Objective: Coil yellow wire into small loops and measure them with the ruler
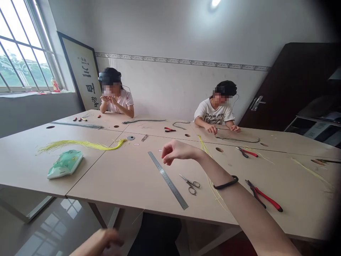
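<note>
The right hand (174,152) is hovering just above the steel ruler (168,180), its fingers curling in and thumb and forefinger meeting in a tight pinch. A wisp of pale strand (163,164) is poking out below the fingertips, close over the ruler; from here I can't tell how long it is. The left hand (106,239) is hanging low, out past the near edge of the tabletop (119,192), half curled and blurring, so I can't tell whether it is gripping anything.

That strand is looking almost weightless, thin and probably a little springy, the sort of thing that slips or kinks easily; the fingertips, close to its end, are seeming the right place to hold it. The ruler is lying flat and is looking smooth and stiff, so its long edges would be giving the best grip. Beside it, small metal scissors (189,183) are resting with their finger loops toward the wearer, the natural place to take them. Yellow strands (202,144) are trailing limply beneath the right forearm.
</note>
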`<state>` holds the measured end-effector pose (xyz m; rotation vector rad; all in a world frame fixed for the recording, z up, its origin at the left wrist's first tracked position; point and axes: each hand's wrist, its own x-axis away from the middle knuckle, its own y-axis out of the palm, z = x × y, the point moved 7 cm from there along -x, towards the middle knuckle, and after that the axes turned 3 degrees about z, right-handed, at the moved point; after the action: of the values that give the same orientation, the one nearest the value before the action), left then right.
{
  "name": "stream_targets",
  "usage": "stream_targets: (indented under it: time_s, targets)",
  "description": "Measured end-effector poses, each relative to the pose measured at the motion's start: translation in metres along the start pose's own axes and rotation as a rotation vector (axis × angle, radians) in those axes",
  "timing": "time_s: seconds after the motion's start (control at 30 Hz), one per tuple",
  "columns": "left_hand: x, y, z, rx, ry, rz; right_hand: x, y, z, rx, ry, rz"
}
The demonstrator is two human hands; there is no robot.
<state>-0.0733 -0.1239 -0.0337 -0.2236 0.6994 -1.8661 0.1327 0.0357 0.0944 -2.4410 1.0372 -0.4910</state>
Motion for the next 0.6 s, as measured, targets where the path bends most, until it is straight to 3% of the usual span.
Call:
stream_targets:
  time_s: [0.1, 0.2, 0.3, 0.43, 0.6]
  targets:
    - [-0.035, -0.008, 0.039, 0.228, -0.122, -0.008, 0.005, 0.027, -0.02, -0.004, -0.055, -0.077]
    - [-0.079, -0.004, 0.062, 0.485, -0.189, 0.031, 0.011, 0.04, -0.029, 0.01, -0.104, -0.05]
    - [-0.11, 0.018, 0.064, 0.69, -0.275, -0.052, 0.019, 0.038, -0.021, 0.016, -0.114, 0.018]
    - [-0.13, 0.047, 0.054, 0.806, -0.327, -0.146, 0.029, 0.027, 0.005, -0.018, -0.082, 0.114]
    - [-0.16, 0.051, 0.05, 0.752, -0.261, -0.112, 0.036, 0.003, 0.031, -0.164, -0.137, 0.377]
